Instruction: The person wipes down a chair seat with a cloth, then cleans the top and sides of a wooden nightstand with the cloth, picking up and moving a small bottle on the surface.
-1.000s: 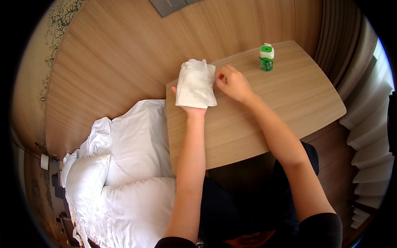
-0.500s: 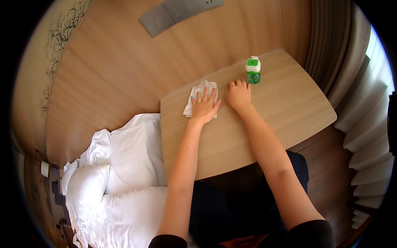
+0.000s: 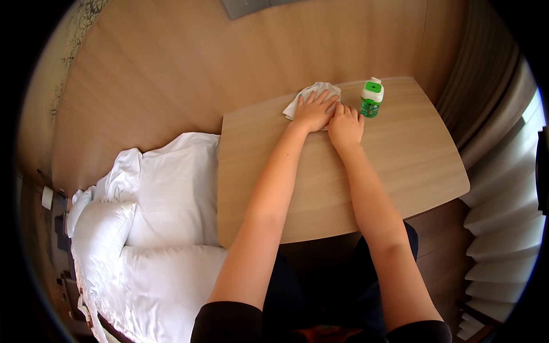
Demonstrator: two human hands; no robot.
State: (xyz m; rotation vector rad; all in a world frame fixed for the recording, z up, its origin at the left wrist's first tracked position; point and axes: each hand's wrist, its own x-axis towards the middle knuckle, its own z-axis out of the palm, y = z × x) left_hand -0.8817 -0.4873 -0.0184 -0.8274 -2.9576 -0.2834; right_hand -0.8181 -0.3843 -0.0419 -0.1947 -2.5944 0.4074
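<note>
A white cloth (image 3: 293,108) lies on the wooden table (image 3: 274,188) near its back edge. My left hand (image 3: 314,113) rests flat on top of the cloth, fingers spread and pressing it down. Right beside it is my right hand (image 3: 346,127), on the table with its fingers curled, at the right edge of the cloth. Whether anything is under those fingers is hidden. A green bottle with a white and green cap (image 3: 372,98) stands upright just right of my right hand.
White bedding (image 3: 171,183) and a pillow (image 3: 103,234) are left of the table. A wood-panelled wall (image 3: 166,74) rises behind it. Curtains (image 3: 497,228) hang on the right. A grey panel (image 3: 246,6) is on the wall at the top.
My left hand has gone from holding up the cloth to pressing it on the table, then slid with it rightward along the table towards the bottle. My right hand has come down onto the table.
</note>
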